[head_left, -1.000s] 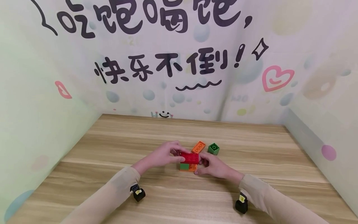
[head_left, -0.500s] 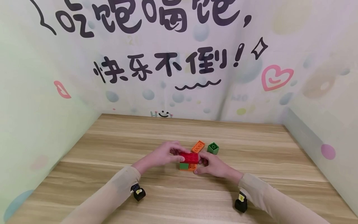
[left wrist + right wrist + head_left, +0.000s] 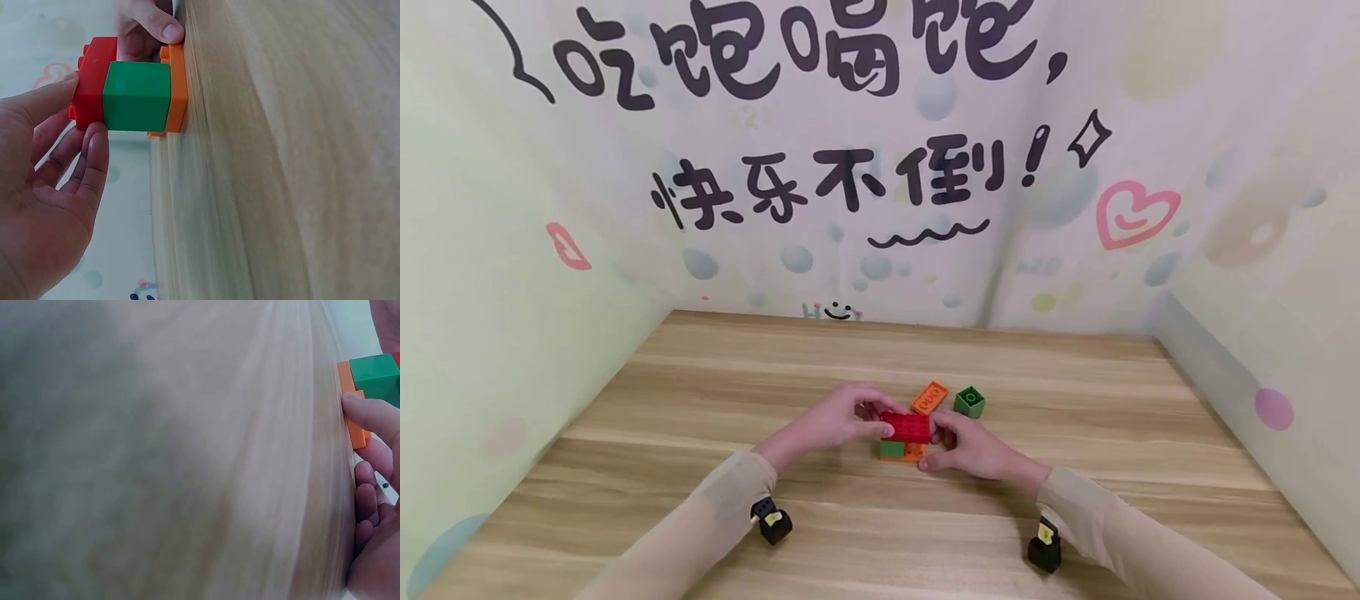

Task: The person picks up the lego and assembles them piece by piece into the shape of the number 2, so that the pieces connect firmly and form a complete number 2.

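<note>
We note a red brick (image 3: pixel 908 427) atop a green block (image 3: pixel 137 96), itself on the left end of an orange base (image 3: pixel 178 87), on the wooden tabletop (image 3: pixel 880 533). Left hand (image 3: pixel 842 419) pinches the red brick; right hand (image 3: pixel 976 447) grips the base's other end. Just beyond, we log a loose orange brick (image 3: pixel 929 398) and, beside it, a dark green brick (image 3: pixel 970 402).
</note>
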Action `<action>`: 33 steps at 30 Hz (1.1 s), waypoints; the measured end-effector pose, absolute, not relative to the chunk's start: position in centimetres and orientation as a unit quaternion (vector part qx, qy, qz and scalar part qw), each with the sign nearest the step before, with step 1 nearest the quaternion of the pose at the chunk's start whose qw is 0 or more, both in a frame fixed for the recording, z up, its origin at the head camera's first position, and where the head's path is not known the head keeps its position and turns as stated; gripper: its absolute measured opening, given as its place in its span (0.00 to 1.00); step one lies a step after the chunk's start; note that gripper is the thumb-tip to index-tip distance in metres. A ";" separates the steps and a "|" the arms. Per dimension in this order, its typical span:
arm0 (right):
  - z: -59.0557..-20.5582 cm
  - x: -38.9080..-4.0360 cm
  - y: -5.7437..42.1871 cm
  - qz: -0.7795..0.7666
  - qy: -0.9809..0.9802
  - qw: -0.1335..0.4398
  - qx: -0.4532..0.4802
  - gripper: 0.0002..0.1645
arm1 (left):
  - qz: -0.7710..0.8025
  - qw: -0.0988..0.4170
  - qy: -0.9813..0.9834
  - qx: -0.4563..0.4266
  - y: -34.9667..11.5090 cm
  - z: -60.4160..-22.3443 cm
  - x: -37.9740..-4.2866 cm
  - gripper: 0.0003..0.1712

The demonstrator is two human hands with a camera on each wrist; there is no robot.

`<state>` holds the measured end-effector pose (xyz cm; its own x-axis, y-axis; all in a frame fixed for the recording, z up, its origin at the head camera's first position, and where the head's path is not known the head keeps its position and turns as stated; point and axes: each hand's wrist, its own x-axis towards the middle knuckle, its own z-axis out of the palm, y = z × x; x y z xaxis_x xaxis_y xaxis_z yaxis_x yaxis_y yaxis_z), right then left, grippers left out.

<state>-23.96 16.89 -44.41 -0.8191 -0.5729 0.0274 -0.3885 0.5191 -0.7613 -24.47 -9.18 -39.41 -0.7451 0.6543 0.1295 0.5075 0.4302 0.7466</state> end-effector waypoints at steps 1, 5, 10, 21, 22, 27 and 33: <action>-44.5 -24.0 16.9 -0.403 0.864 0.115 -0.279 0.20 | 0.408 0.090 0.841 0.344 -9.2 -39.5 -24.4 0.17; -44.7 -24.1 17.0 -0.399 0.865 0.110 -0.285 0.20 | 0.414 0.088 0.839 0.342 -9.2 -39.5 -24.3 0.16; -44.4 -23.9 17.1 -0.388 0.865 0.104 -0.299 0.20 | 0.418 0.089 0.836 0.343 -9.2 -39.5 -24.2 0.16; -42.4 -23.8 17.8 -0.347 0.870 0.095 -0.337 0.22 | 0.417 0.083 0.841 0.335 -9.3 -39.7 -24.2 0.16; -42.1 -23.9 18.0 -0.353 0.866 0.091 -0.342 0.23 | 0.417 0.082 0.841 0.335 -9.3 -39.7 -24.3 0.16; -40.4 -24.3 18.6 -0.364 0.864 0.061 -0.342 0.23 | 0.416 0.082 0.842 0.333 -9.3 -39.7 -24.3 0.16; -39.4 -24.7 19.4 -0.350 0.880 0.022 -0.320 0.26 | 0.418 0.083 0.841 0.333 -9.3 -39.8 -24.2 0.16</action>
<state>-24.74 19.40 -39.39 -0.7939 -0.5789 0.1861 -0.5485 0.5497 -0.6301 -24.25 -9.34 -39.81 -0.7648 0.6293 0.1380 0.4902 0.4293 0.7586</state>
